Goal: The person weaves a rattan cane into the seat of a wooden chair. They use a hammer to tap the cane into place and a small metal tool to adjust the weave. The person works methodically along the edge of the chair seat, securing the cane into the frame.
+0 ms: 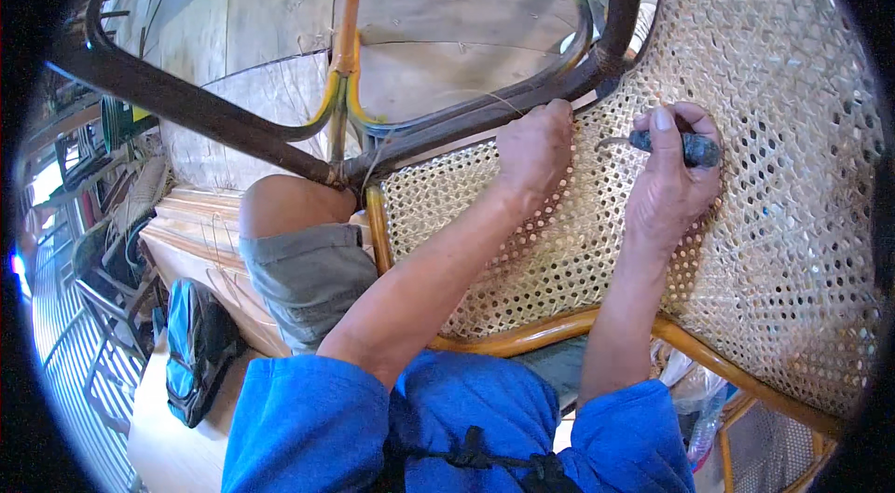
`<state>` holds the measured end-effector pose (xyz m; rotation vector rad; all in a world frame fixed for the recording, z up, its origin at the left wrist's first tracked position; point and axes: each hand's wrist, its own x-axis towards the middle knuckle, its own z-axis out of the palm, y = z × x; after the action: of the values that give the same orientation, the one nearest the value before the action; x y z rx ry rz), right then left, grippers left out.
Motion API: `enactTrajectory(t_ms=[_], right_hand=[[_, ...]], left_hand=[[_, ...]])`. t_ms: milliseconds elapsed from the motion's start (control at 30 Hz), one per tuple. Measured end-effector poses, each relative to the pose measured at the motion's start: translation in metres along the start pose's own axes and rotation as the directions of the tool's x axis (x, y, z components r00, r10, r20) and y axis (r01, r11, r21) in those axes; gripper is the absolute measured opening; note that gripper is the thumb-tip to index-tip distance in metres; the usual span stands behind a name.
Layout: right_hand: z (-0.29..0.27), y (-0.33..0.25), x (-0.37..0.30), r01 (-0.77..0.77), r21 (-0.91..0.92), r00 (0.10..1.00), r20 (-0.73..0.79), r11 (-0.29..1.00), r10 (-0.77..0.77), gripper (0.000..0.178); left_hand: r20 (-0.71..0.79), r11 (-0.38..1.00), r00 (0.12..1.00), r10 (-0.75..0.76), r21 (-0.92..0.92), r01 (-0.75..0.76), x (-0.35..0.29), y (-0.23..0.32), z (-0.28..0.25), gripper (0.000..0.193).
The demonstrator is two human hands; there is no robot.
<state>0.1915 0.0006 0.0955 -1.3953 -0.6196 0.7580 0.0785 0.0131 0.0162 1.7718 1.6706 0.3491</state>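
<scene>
Woven cane webbing (503, 293) stretches across a rattan chair frame in front of me, rising on the right into a tall curved panel. My left hand (536, 153) is closed at the webbing's upper edge, against a dark brown frame pole (447, 141). Whatever its fingers pinch is hidden; a thin loose strand shows close by. In my right hand (673, 171) is a hooked awl, its dark, worn handle (701, 150) gripped between thumb and fingers. The awl's curved metal tip points left, just over the webbing, a short way from my left hand.
An orange-brown rattan rail (522, 338) borders the webbing on my side. Bent rattan struts (347, 36) join the dark poles above. A blue and black backpack (191, 353) lies at lower left, near stacked boards (200, 223). Another cane piece (769, 451) shows at lower right.
</scene>
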Motion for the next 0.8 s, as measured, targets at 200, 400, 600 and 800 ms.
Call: enactTrajectory(t_ms=[200,400,600,800], right_hand=[[-0.004,-0.016,-0.003,0.123,0.085,0.992,-0.01,0.989,-0.123,0.011],[-0.054,-0.086,-0.052,-0.005,0.081,0.987,0.16,0.997,-0.008,0.017],[-0.18,-0.103,-0.162,-0.606,-0.221,0.794,-0.234,0.764,0.561,0.024],[-0.304,-0.048,-0.287,-0.571,-0.738,0.808,-0.426,0.361,0.407,0.033]], left_hand=[[-0.055,0.995,0.994,0.093,-0.038,-0.095,-0.047,-0.003,-0.009,0.014],[-0.022,0.967,0.967,0.253,-0.013,-0.253,-0.072,-0.008,-0.019,0.01],[0.041,0.97,0.976,0.213,0.11,-0.217,-0.07,-0.012,-0.005,0.014],[-0.105,0.975,0.97,0.219,-0.007,-0.221,-0.063,-0.006,-0.011,0.021]])
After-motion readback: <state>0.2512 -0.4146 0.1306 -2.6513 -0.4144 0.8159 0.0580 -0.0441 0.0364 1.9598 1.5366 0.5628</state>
